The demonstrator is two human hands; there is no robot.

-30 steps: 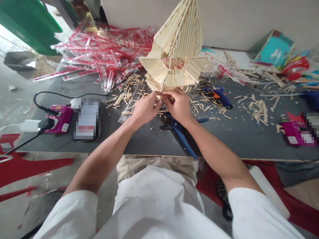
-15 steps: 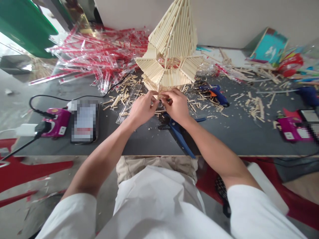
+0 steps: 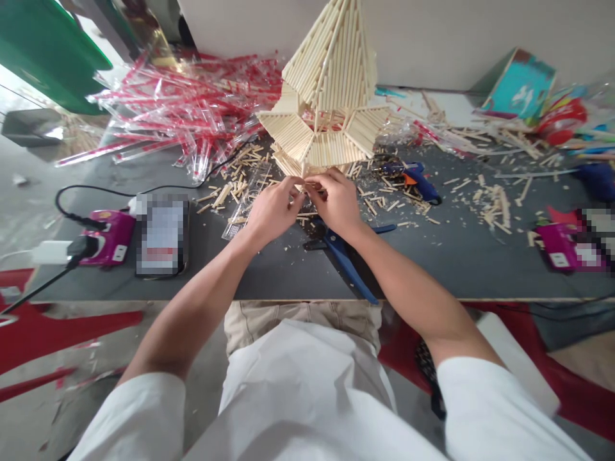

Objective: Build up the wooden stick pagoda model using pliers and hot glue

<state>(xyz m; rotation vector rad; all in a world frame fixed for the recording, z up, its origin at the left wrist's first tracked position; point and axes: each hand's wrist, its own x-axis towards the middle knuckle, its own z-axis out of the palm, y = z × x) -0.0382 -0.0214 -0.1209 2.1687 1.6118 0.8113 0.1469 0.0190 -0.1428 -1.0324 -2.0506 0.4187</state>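
The left hand (image 3: 273, 208) and right hand (image 3: 339, 202) are seen fingertip to fingertip, both pinched shut on a short stick (image 3: 311, 186), which is held against the bottom edge of the stick tower (image 3: 327, 96). The tower is stood upright on the grey table (image 3: 480, 262), just beyond the knuckles. Blue cutters (image 3: 344, 253) are laid under the right wrist. Cut stick bits (image 3: 235, 179) are scattered to the left, a blue glue gun (image 3: 419, 180) is laid to the right, and red-and-clear wrappers (image 3: 192, 109) are heaped behind.
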